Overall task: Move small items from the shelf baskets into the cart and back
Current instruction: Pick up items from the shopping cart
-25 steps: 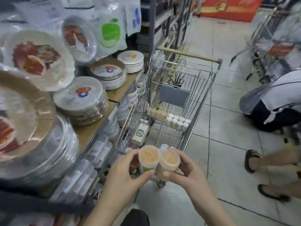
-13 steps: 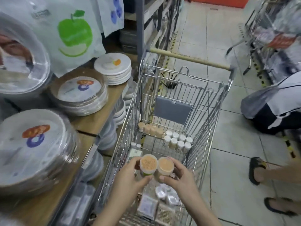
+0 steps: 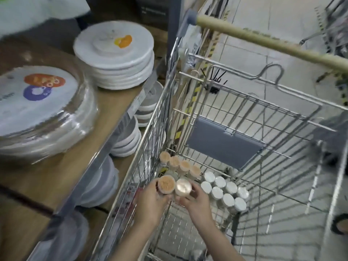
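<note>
Both hands are inside the wire cart point(image 3: 235, 102), low near its left wall, each holding one small round tub upright with the lid facing the camera. Left hand point(image 3: 150, 202): fingers curled round the left tub point(image 3: 166, 184), whose clear top shows tan sticks packed inside. Right hand point(image 3: 195, 201): fingers and thumb curled round the right tub point(image 3: 183, 187), paler lid, somewhat washed out by glare. The two tubs touch side by side.

Just beyond the held tubs, a row of four matching tan-topped tubs point(image 3: 179, 165) stands on the cart floor along the left wall. Just right of the hands, a cluster of white-lidded tubs point(image 3: 225, 191) stands in two rows, also on the cart floor. A grey flap panel point(image 3: 224, 142) hangs on the far wire wall, below the wooden-coloured cart handle point(image 3: 267, 41).

Left of the cart, touching or nearly touching it, a wooden shelf point(image 3: 79, 153) carries a stack of white paper plates point(image 3: 116, 59) with an orange mark on top, and a wrapped stack of plates point(image 3: 37, 110) with an orange and purple label. Lower shelf levels hold stacks of white bowls point(image 3: 130, 140); detail blurred. Tiled floor point(image 3: 273, 14) visible past the handle.
</note>
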{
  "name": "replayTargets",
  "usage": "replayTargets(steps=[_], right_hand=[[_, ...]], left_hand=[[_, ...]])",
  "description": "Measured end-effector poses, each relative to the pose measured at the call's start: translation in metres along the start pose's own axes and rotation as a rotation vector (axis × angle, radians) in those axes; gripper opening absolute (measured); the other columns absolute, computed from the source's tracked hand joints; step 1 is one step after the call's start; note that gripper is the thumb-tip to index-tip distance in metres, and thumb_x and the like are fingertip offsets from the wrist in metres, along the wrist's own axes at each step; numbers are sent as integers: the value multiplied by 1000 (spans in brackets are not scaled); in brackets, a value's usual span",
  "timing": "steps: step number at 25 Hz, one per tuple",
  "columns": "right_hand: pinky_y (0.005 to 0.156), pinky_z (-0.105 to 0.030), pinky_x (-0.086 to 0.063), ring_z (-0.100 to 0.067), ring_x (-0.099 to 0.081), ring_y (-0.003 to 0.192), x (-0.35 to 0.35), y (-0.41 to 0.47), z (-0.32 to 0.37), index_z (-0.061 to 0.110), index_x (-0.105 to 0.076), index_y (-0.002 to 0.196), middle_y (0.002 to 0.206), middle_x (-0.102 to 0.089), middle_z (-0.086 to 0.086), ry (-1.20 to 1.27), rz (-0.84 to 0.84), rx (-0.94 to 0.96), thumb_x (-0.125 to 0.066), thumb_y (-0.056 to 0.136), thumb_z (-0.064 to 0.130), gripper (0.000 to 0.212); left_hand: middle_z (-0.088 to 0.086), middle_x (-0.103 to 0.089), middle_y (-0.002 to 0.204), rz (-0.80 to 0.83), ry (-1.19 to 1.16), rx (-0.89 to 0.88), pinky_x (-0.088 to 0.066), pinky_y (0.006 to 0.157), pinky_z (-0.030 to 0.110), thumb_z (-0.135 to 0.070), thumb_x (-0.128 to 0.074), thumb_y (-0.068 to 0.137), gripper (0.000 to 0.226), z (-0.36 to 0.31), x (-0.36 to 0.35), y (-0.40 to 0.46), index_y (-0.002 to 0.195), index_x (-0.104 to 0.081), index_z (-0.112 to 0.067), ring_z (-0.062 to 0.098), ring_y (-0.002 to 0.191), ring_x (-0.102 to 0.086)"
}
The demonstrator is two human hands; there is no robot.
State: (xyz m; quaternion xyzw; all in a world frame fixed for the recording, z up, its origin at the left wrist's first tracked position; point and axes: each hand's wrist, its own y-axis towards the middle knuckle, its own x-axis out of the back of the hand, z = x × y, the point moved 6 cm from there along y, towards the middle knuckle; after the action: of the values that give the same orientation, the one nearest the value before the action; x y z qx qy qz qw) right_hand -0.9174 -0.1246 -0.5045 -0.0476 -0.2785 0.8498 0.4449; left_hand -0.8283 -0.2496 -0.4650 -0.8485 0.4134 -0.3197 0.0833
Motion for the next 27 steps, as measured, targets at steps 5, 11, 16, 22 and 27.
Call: replayTargets(steps=[5, 11, 16, 22, 27], right_hand=[[85, -32, -55, -13, -65, 101, -15, 82, -47, 21, -58, 118, 104, -70, 8, -67, -35, -61, -79, 72, 4, 54], [69, -16, -53, -12, -64, 92, -33, 130, -75, 19, -61, 107, 96, -69, 6, -34, -79, -55, -69, 74, -8, 43], [68, -21, -55, -6, -65, 85, -48, 144, -94, 24, -64, 102, 92, -69, 12, 2, -187, -81, -77, 70, 0, 42], [60, -12, -51, -3, -62, 77, -57, 146, -101, 26, -60, 96, 85, -65, 14, 22, -209, -63, -78, 70, -1, 41], [62, -7, -45, -2, -62, 80, -64, 144, -101, 28, -60, 104, 87, -64, 15, -85, -262, -34, -77, 74, 11, 39]], left_hand=[[-6, -67, 92, -63, 35, 130, -54, 71, 32, -12, -76, 77, 32, 48, -37, 71, 100, -56, -21, 12, 82, -64], [-6, -66, 87, -190, -33, 192, -50, 69, 31, -8, -69, 79, 24, 75, -58, 115, 91, -56, -26, 17, 83, -62], [-13, -58, 81, -385, -24, 230, -34, 56, 25, -6, -69, 79, 27, 89, -64, 123, 98, -61, -23, 13, 77, -56], [-5, -65, 84, -409, -95, 380, -52, 75, 35, -10, -68, 82, 18, 113, -83, 135, 97, -61, -18, 22, 86, -65], [4, -68, 108, -382, -95, 382, -49, 86, 37, -11, -61, 88, 26, 114, -84, 138, 115, -60, -11, 25, 102, -62]])
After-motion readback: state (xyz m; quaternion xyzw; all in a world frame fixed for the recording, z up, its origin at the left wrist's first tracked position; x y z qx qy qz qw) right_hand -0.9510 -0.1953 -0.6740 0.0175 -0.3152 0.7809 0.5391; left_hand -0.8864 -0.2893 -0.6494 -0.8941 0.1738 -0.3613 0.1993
